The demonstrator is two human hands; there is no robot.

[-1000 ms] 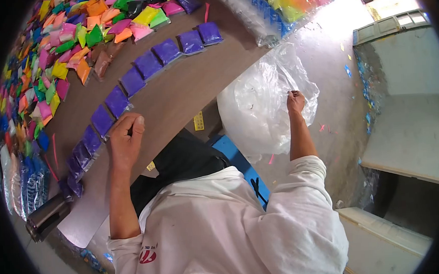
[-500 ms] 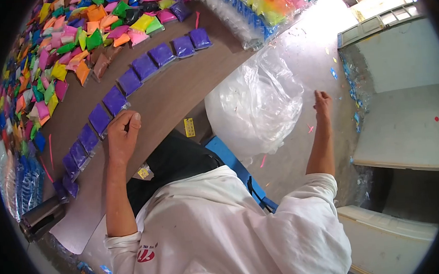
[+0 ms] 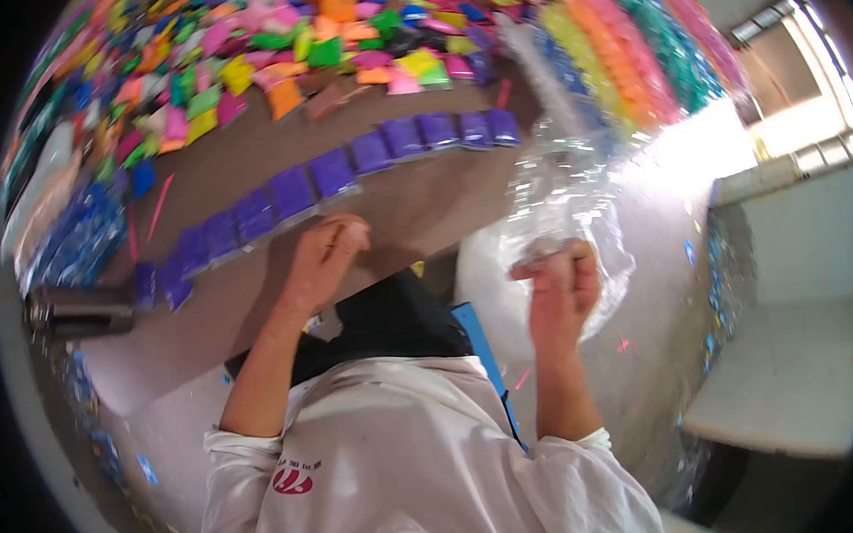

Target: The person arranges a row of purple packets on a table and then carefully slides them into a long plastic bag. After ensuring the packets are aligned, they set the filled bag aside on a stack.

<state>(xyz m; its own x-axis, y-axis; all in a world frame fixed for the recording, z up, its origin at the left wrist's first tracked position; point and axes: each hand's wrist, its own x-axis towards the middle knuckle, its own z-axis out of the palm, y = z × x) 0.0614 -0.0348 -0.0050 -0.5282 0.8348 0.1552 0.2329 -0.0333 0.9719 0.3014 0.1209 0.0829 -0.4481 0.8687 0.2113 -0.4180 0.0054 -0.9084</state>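
My left hand [image 3: 328,257], loosely closed with no object visible in it, is over the brown table just below a curved row of purple packets [image 3: 292,193]. The packets are flat, in clear wrappers, set side by side. My right hand [image 3: 564,283] is off the table's edge, its fingers pinched together. Behind and above it a large crumpled clear plastic bag [image 3: 495,280] hangs beside the table. Motion blur and the shiny film hide what, if anything, the right fingertips hold.
A big heap of small coloured packets [image 3: 324,52] covers the table's far side. Long wrapped strips of coloured packets [image 3: 618,54] lie at the far right. A dark cylinder [image 3: 82,311] is at the left end. A blue seat [image 3: 482,346] is beside me.
The head view has turned and shifted. My right hand has come inward from the far right to in front of the clear bag. My left hand has moved slightly away from the packet row.
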